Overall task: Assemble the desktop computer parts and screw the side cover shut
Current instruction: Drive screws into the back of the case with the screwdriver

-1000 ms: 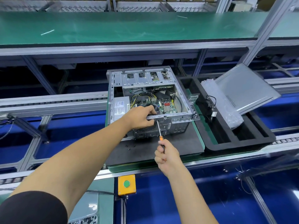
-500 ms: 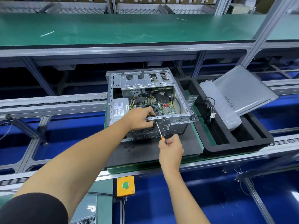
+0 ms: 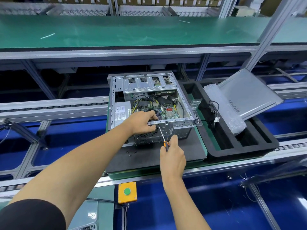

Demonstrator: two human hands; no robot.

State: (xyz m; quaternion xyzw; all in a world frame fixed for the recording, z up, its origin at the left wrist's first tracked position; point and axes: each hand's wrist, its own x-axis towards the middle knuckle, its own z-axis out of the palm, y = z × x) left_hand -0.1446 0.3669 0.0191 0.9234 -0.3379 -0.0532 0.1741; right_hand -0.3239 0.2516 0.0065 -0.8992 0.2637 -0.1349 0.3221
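Observation:
An open desktop case (image 3: 149, 83) lies on its side on a black mat (image 3: 149, 156), motherboard and cables showing inside. My left hand (image 3: 142, 122) grips the case's near metal rim, fingers curled over its edge. An orange-handled screwdriver (image 3: 162, 133) points its tip up at that rim just right of my left fingers; my right hand (image 3: 172, 156) holds its handle. The grey side cover (image 3: 249, 92) leans tilted on the black foam tray to the right.
A black foam tray (image 3: 240, 146) right of the case holds a plastic bag (image 3: 224, 107) and a black cable (image 3: 214, 110). A few small screws (image 3: 131, 152) lie on the mat. A yellow button box (image 3: 127, 191) sits at the near edge. A green shelf (image 3: 132, 30) runs above.
My right hand has moved up and closer to the case with the screwdriver, its shaft now steeper against the rim. The left hand stays on the rim.

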